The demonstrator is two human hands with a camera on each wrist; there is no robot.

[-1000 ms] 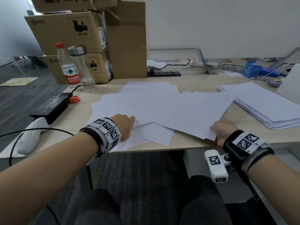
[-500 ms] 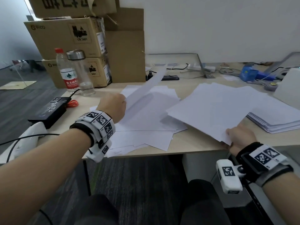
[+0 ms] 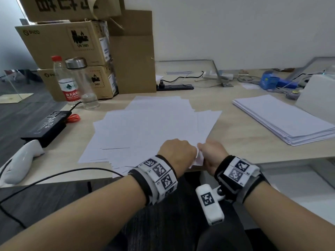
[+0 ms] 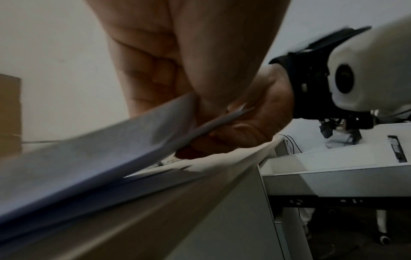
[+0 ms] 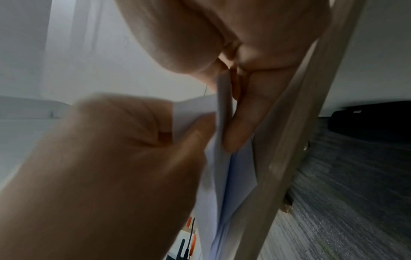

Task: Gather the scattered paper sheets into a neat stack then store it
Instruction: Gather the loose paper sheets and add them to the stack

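Several white paper sheets point(image 3: 150, 127) lie overlapped in a loose pile on the middle of the wooden desk point(image 3: 235, 134). My left hand point(image 3: 181, 153) and right hand point(image 3: 210, 151) meet at the desk's near edge, both pinching the pile's near right corner point(image 3: 198, 157). In the left wrist view, the right hand point(image 4: 244, 126) grips a few sheets point(image 4: 89, 167) lifted off the desk. The right wrist view shows a right finger point(image 5: 249, 114) and the left hand point(image 5: 111, 149) squeezing the paper edge point(image 5: 224, 167). A separate neat paper stack point(image 3: 282, 118) sits at the right.
Cardboard boxes point(image 3: 72, 46), a water bottle point(image 3: 68, 82) and a glass bottle point(image 3: 82, 82) stand at the back left. A black device point(image 3: 47, 125) and a white controller point(image 3: 21, 160) lie at the left. A power strip point(image 3: 174, 86) and cables lie behind. A white drawer unit point(image 4: 333, 163) sits under the desk's right side.
My left hand has brought its lifted sheet down, and my right hand has slid its bunch leftward. Both hands now meet at the pile's near corner.
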